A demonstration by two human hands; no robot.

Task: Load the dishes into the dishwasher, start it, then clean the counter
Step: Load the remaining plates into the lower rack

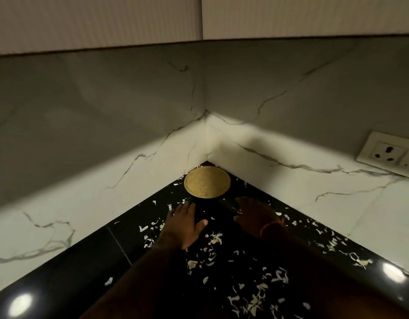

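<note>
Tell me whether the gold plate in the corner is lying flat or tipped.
Flat. The gold plate lies face up on the black counter, its whole round face showing; neither hand touches it.

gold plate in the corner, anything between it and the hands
Nothing visible does. The gold plate sits in the counter corner; the left hand and right hand lie open just short of it, with only bare counter and thin white scraps between.

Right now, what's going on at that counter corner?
A person is reaching both arms toward the back corner of a black counter. The left hand and the right hand are open, fingers extended, just short of a round golden plate that sits in the corner. Neither hand holds anything. Pale scraps are scattered across the counter. A wall socket is at the right.
</note>
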